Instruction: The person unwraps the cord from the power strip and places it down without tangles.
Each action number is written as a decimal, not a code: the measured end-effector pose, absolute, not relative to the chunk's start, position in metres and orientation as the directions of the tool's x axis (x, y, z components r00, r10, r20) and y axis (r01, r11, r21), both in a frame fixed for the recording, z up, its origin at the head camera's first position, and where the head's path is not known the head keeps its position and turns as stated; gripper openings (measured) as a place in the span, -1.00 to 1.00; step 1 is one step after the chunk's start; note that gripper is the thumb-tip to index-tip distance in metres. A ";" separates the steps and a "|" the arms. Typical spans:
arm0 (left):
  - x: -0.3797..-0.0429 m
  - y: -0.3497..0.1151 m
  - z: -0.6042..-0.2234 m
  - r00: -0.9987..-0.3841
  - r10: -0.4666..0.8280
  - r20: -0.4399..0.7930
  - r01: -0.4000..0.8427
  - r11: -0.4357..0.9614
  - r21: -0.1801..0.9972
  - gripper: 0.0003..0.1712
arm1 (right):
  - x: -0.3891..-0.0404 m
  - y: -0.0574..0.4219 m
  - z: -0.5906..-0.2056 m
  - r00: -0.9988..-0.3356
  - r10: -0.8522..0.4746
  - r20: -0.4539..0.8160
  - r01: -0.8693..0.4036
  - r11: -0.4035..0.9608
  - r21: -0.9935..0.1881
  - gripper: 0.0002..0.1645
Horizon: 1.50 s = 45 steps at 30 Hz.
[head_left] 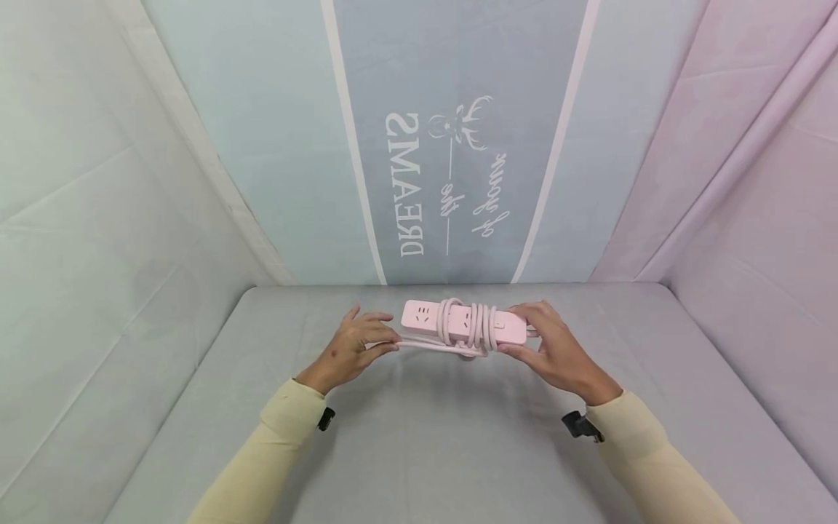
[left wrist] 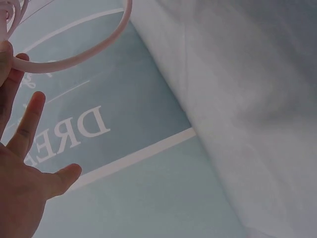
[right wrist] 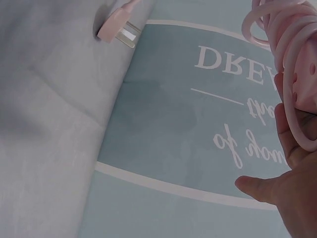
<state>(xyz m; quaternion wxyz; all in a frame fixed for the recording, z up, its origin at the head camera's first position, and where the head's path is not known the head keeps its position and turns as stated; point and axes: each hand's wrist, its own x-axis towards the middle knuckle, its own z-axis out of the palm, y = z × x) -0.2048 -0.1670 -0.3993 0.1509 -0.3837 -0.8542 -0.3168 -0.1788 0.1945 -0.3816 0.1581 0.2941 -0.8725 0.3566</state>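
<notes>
A pink power strip (head_left: 422, 316) is held up over the grey surface, its sockets showing in the head view. Its pale pink cord (head_left: 483, 327) wraps several times around the middle and the right part. My right hand (head_left: 553, 349) grips the right end of the strip. At the left, my left hand (head_left: 356, 342) pinches a stretch of the cord between thumb and finger, other fingers spread. The left wrist view shows the pinched cord (left wrist: 74, 60) bending in a loop. A plug (right wrist: 115, 25) with metal prongs hangs in the right wrist view.
Grey padded cloth (head_left: 452, 451) covers the surface below. Pale fabric walls (head_left: 118, 182) rise at left and right, and a blue back panel (head_left: 452, 58) bears mirrored white lettering. Dark wrist devices (head_left: 581, 426) sit at both cuffs.
</notes>
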 end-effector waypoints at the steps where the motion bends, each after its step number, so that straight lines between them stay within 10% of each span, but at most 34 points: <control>1: -0.204 -0.167 -0.400 -0.666 0.561 0.492 0.746 0.506 0.433 -0.79 | -0.179 0.195 -0.382 -0.776 -0.401 0.487 -0.627 0.573 -0.528 -0.37; 25: -0.202 -0.166 -0.411 -0.733 0.536 0.420 0.678 0.523 0.516 -0.84 | -0.178 0.197 -0.384 -0.780 -0.381 0.496 -0.620 0.575 -0.534 -0.40; 45: -0.204 -0.162 -0.413 -0.729 0.601 0.328 0.685 0.641 0.348 -0.82 | -0.176 0.198 -0.383 -0.766 -0.380 0.518 -0.637 0.556 -0.534 -0.40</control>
